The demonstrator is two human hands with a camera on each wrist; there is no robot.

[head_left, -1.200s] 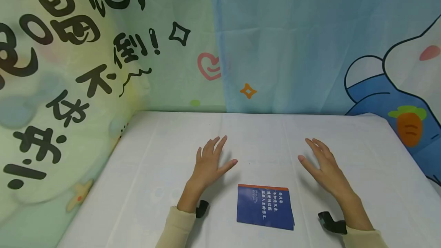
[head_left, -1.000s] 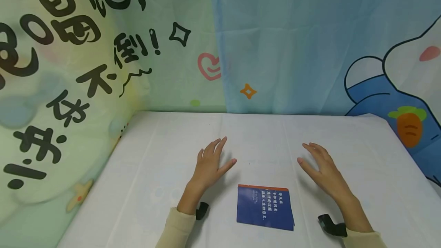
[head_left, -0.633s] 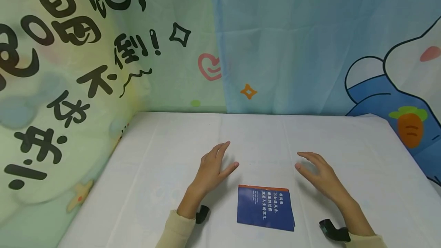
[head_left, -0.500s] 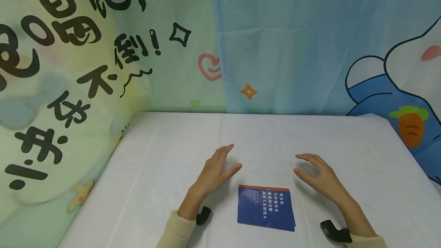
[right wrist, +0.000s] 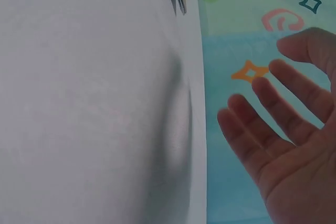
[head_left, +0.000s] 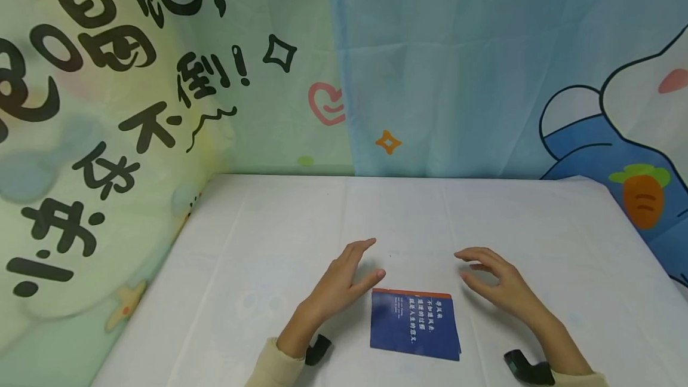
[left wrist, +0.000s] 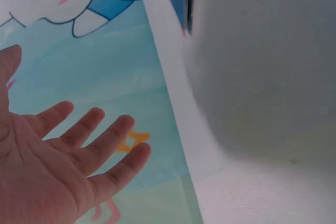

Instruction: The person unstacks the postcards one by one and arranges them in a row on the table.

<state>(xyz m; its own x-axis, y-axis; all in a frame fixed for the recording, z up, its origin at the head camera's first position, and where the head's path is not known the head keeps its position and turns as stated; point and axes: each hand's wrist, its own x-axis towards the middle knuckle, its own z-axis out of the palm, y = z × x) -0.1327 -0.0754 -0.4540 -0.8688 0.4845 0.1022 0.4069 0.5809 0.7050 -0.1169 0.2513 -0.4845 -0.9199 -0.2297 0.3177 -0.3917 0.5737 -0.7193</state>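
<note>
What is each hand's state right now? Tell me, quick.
Left hand: open, holding nothing, near the blue booklet.
Right hand: open, fingers slightly bent, holding nothing, on the booklet's other side.

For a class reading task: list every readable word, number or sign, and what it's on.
"不如追风去, 追逐的过程, 就是人生的意义": on the dark-blue, orange-edged, rectangular paper booklet.
Its rightmost column, smallest print: too small.
"不倒!": on the yellow-green cloth backdrop; other lettering unclear.
</note>
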